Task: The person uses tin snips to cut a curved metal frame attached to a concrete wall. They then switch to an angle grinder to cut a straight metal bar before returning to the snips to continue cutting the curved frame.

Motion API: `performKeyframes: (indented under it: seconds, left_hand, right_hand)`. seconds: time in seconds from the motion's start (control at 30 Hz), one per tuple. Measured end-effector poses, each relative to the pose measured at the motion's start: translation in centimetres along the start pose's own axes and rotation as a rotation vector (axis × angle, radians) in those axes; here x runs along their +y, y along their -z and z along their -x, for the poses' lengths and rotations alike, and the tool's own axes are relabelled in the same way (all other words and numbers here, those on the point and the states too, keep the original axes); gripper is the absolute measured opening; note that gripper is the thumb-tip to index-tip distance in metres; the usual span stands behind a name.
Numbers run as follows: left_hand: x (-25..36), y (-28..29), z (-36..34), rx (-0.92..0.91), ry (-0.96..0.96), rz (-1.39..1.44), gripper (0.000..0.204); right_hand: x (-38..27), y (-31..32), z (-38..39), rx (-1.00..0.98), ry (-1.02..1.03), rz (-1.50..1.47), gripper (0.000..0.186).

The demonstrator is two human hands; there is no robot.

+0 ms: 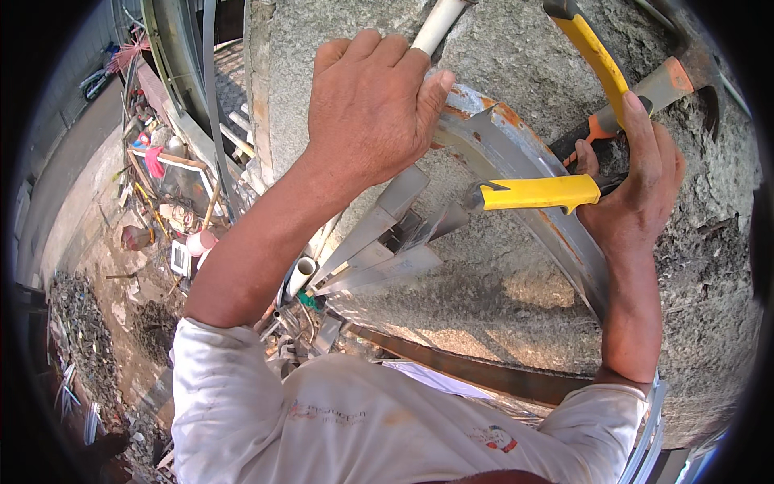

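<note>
Yellow-gripped tool (544,194): one item, at the right hand (633,173), its lower handle lying across a curved metal strip (504,157). Right fingers: spread, thumb and forefinger apart, set among the two widely parted handles. Left hand (367,113): fingers folded and close together beside a white rod (439,28); undersides hidden, so whether they grip it cannot be told. Handling, as judged: tool stiff, fairly weighty, grips unlikely to slip; best held round both yellow sleeves. Strip: from beside the left thumb, curving right and nearer; rust along its edges; probably springy and sharp, best taken by its flat face. Hammer (657,89), orange and dark handle: far right, behind the right hand, crowding its reach. Folded sheet-metal piece (375,234): left of the strip. Concrete slab (524,274): beneath strip and hammer. Mixed scrap (173,214): on the ground, left.
</note>
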State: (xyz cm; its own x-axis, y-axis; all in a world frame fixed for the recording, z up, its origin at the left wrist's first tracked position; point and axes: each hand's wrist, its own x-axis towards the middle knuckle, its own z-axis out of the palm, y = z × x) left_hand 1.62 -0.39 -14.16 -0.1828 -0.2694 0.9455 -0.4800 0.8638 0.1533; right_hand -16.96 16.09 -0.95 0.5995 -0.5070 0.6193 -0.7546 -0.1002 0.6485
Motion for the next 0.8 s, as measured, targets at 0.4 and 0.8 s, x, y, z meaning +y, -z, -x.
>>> performKeyframes:
  seconds: [0.4,0.8]
  left_hand:
    - [-5.1,-6.6,-3.4,0.384,-0.296,0.464,0.037]
    - [1.2,0.8,0.9,0.028,0.045,0.0,0.041]
  right_hand:
    - [-0.5,0.2,-0.7,-0.022,0.004,0.019,0.085]
    - [-0.1,0.1,0.7,-0.086,-0.027,0.07,0.086]
